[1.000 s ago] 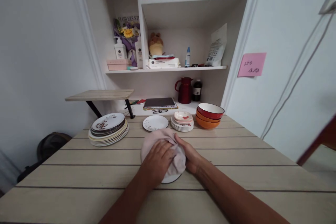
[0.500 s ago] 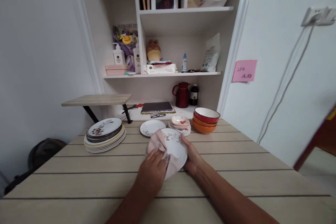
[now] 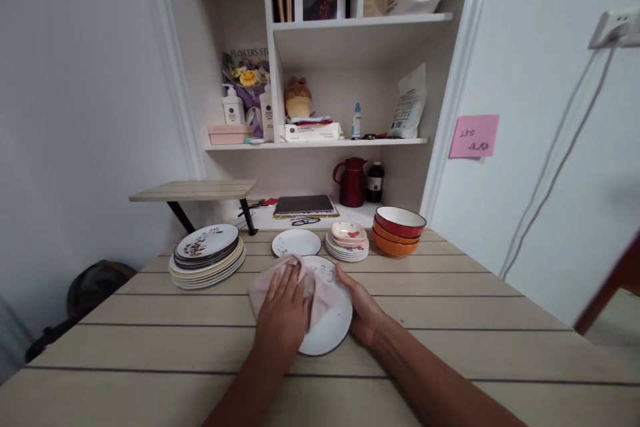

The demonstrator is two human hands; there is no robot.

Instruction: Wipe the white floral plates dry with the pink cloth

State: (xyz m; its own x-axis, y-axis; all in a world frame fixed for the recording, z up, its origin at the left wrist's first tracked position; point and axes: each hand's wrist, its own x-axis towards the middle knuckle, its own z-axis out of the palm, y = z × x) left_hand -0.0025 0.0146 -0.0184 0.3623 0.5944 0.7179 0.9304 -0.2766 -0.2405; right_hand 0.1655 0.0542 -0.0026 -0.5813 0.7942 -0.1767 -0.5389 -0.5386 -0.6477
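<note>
My right hand point(image 3: 367, 310) grips the right rim of a white plate point(image 3: 333, 323) with a floral pattern and a dark edge, thumb on top and fingers hidden below. The plate is tilted over the table. My left hand point(image 3: 281, 313) holds a pale pink cloth point(image 3: 261, 283) against the plate's left part, with its fingers laid over the folds. Just behind lies another white patterned plate point(image 3: 299, 242). A stack of small white plates point(image 3: 347, 253) with a pink-white dish point(image 3: 349, 233) on top stands behind my right hand.
On the left is a stack of larger plates point(image 3: 207, 260) beside a small raised shelf point(image 3: 195, 189). Nested red and orange bowls point(image 3: 397, 240) stand at the back right. Behind are a closed laptop point(image 3: 304, 204), glasses point(image 3: 306, 221), a red jug point(image 3: 353, 183) and a dark bottle point(image 3: 375, 181).
My left hand and the cloth have moved left and slightly up across the plate. The plate has turned more toward me and come lower, and my right hand still holds it.
</note>
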